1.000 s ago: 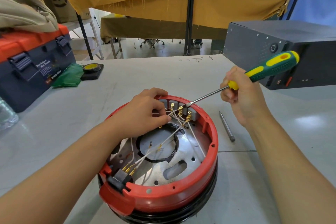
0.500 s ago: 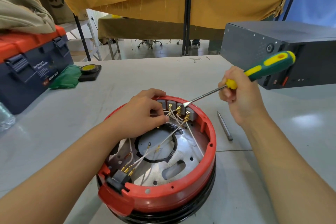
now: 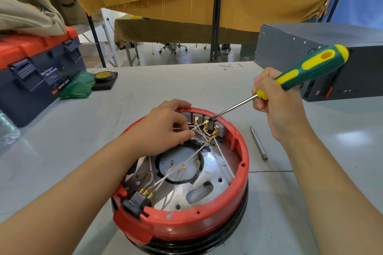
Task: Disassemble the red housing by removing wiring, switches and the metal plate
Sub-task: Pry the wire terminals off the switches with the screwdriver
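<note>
The round red housing [image 3: 207,221] stands open side up on the grey table. Inside lie a silver metal plate [image 3: 209,174], white wires [image 3: 192,158] with brass terminals, and a black connector block [image 3: 135,203] at the near rim. Several grey switches [image 3: 208,119] line the far inner wall. My left hand [image 3: 163,128] reaches into the housing and pinches the wires beside the switches. My right hand [image 3: 275,103] grips a green and yellow screwdriver [image 3: 306,72]; its blade tip touches the terminals at the switches.
A loose metal bit [image 3: 258,143] lies on the table right of the housing. A dark metal box [image 3: 323,58] stands at the back right. A blue and red toolbox [image 3: 35,70], a green cloth [image 3: 76,87] and a yellow tape roll [image 3: 104,76] sit at the left.
The screwdriver tip has stayed at the switch terminals with only slight shifts. My left hand keeps its pinch on the wires. The view has drifted a little.
</note>
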